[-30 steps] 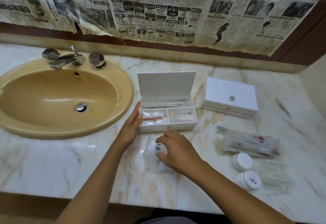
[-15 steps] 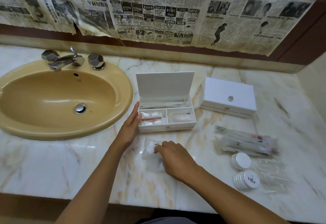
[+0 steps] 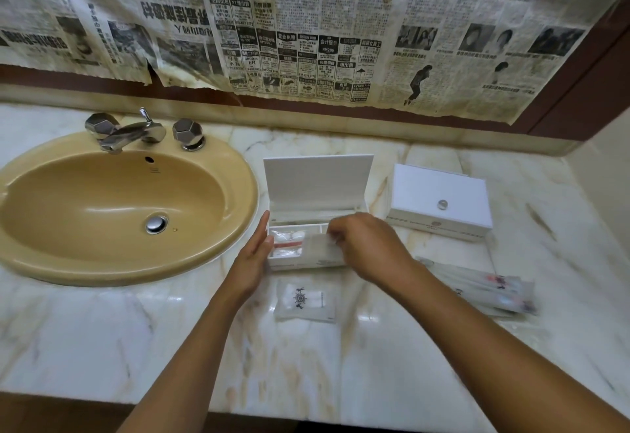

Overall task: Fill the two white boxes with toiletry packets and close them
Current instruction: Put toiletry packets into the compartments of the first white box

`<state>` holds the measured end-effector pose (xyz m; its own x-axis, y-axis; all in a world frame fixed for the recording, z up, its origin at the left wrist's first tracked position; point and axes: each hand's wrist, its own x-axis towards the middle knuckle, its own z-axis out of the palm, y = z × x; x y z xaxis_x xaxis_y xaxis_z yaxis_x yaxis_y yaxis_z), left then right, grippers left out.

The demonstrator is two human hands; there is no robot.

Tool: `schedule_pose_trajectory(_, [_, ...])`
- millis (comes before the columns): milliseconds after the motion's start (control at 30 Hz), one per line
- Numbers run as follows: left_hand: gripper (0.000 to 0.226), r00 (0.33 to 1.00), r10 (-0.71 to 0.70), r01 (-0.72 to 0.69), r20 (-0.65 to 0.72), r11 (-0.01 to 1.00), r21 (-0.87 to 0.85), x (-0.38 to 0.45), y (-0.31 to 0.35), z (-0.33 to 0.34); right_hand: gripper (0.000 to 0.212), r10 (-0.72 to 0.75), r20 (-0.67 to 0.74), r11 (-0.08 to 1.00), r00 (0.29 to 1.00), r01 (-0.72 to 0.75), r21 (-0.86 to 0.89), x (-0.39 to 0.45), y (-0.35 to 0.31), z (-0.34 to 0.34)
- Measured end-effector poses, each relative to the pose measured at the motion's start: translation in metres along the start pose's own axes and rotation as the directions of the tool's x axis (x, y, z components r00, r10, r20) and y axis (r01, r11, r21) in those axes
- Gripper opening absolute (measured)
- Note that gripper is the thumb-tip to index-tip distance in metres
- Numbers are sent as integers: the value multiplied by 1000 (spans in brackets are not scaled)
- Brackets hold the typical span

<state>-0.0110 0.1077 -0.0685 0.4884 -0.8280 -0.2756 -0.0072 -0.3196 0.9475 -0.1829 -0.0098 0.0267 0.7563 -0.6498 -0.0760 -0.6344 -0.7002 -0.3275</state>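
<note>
while the right hand [image 3: 366, 245] pinches a clear packet [image 3: 320, 245] over the open white box [image 3: 317, 190], its curled fingers hide the box's right compartment. the left hand [image 3: 254, 255] rests flat, fingers straight and together, against the box's left side. a second packet [image 3: 304, 299] lies on the marble counter [image 3: 102, 330] just before the box. the closed white box [image 3: 439, 200] stands to the right, long packets [image 3: 484, 287] near it, the sink [image 3: 112, 207] to the left.
</note>
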Motion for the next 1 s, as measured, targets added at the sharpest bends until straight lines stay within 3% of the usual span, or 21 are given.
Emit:
schedule_pose_trajectory(200, [46,1000,-9,9,8,1000,-10,0,1,0,29,88,13,993,996,-87,-81,29,19,-6])
schedule_pose_trajectory(533, [47,1000,-4,4,10,1000,0,1,0,-1,24,70,167,977,984,-33,-212,42,25,36])
schedule_pose_trajectory(767, [46,1000,-4,4,14,1000,-6,3,-2,-1,9,131,87,966,988,-107,-235,36,21,31])
schedule_pose_trajectory(900, [46,1000,-4,4,18,1000,-13,4,-5,-2,23,144,2,982,990,-143,-127,26,17,18])
schedule_pose_trajectory(1000, [45,1000,-3,3,17,1000,-10,5,-7,-3,47,136,88,987,987,-127,-98,19,12,20])
